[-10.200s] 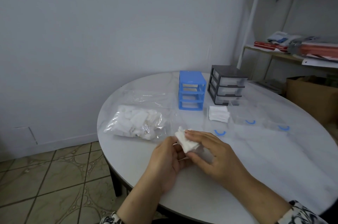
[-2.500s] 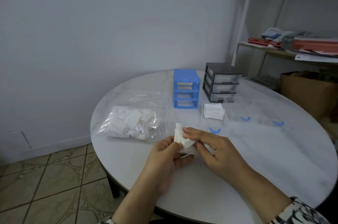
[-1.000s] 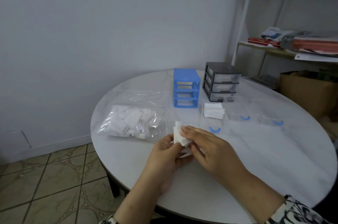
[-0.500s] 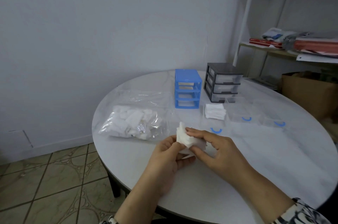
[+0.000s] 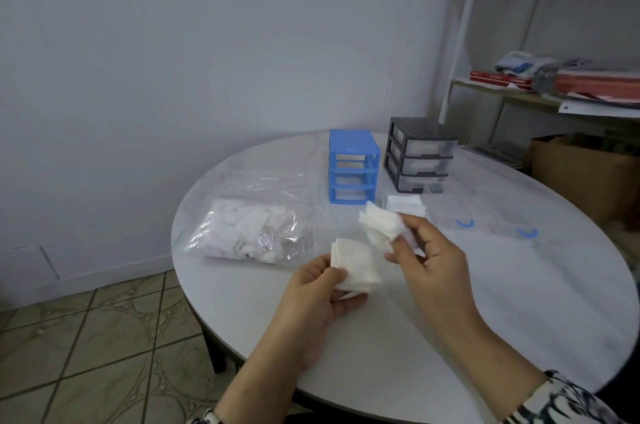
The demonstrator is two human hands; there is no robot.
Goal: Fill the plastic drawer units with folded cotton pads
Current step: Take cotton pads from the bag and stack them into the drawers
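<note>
My left hand (image 5: pixel 313 295) pinches a flat square stack of white cotton pads (image 5: pixel 355 266) above the table's near side. My right hand (image 5: pixel 431 264) holds a separate folded cotton pad (image 5: pixel 381 224) a little higher and to the right. A clear plastic bag of cotton pads (image 5: pixel 249 233) lies to the left. At the back stand a blue drawer unit (image 5: pixel 353 170) with its slots empty and a black drawer unit (image 5: pixel 419 153) with clear drawers in it. A clear drawer with folded pads (image 5: pixel 405 205) sits in front of them.
Two clear pulled-out drawers with blue handles (image 5: pixel 464 222) (image 5: pixel 526 233) lie on the round white table (image 5: pixel 519 302). A shelf with papers (image 5: pixel 554 84) and a cardboard box (image 5: pixel 581 170) stand to the right. Tiled floor (image 5: pixel 86 354) is at the left.
The hands, together on one bundle half a second ago, have drawn apart. The right hand has lifted a pad up and right while the left keeps the square stack.
</note>
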